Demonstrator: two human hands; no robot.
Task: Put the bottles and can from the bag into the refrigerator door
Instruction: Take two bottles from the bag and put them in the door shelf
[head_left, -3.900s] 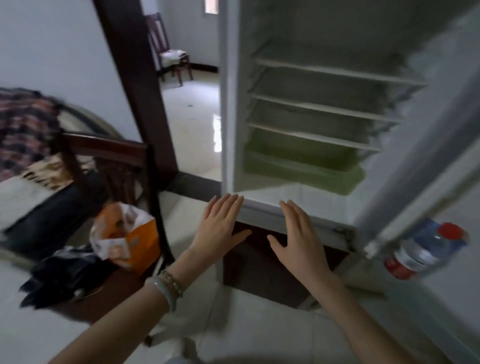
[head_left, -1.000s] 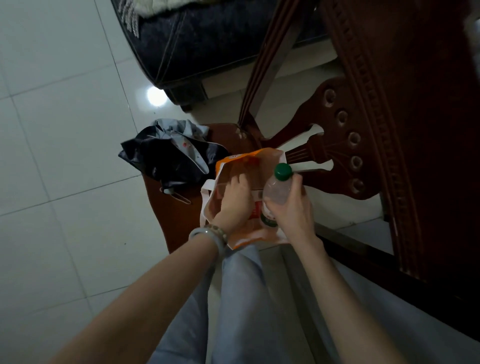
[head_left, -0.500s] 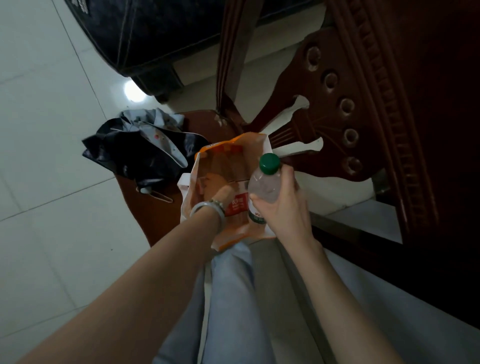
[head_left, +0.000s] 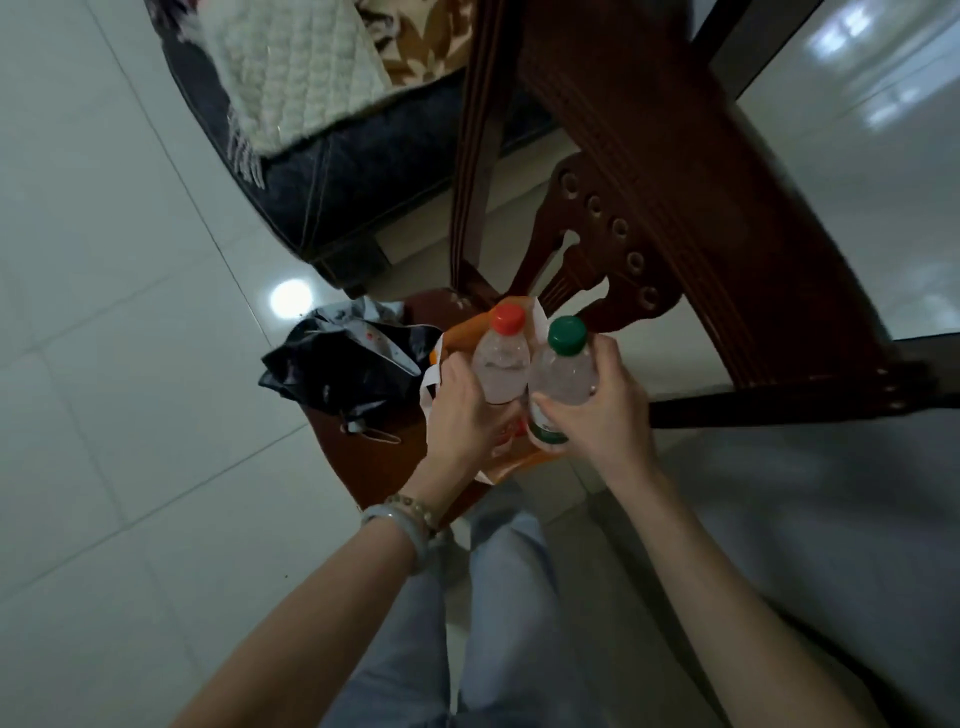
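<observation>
Bottles (head_left: 501, 364), 1 gripped per hand (head_left: 602, 415)

Single head-worn view, wide-angle. Faces forward and steeply down, along both forearms. Close range: left hand (head_left: 462, 410) and right hand (head_left: 605, 415) sit just above frame centre, gripping the red-capped bottle (head_left: 501, 366) and green-capped bottle (head_left: 565, 376). Legs (head_left: 498, 623) at bottom edge, directly beneath the lens. Tiled floor (head_left: 104, 312) fills the left; chair back (head_left: 701, 234) rises toward upper right; bed (head_left: 311, 130) at top.
</observation>
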